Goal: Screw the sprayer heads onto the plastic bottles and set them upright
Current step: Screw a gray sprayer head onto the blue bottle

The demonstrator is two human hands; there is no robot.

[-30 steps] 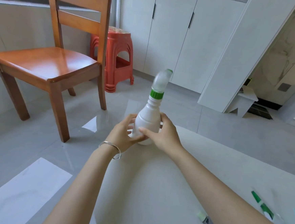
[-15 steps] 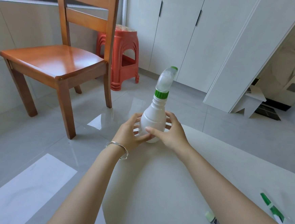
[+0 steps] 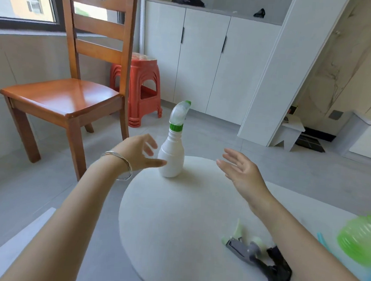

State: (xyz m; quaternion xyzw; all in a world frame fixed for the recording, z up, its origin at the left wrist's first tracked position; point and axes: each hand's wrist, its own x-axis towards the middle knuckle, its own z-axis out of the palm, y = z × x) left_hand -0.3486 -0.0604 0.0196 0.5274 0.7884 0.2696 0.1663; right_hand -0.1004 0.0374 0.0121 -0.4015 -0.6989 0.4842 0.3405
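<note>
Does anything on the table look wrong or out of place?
Nothing is spilled or broken. The white bottle stands upright with its sprayer head on, but close to the table edge. A loose sprayer part lies on its side.

Blurred green ribbed object [image 3: 360, 239], edge-cropped

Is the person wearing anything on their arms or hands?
The left arm and right arm are bare, with no sleeves showing. A thin silver bangle circles the wrist behind the left hand. The right hand wears no glove, ring or bracelet that I can see.
</note>
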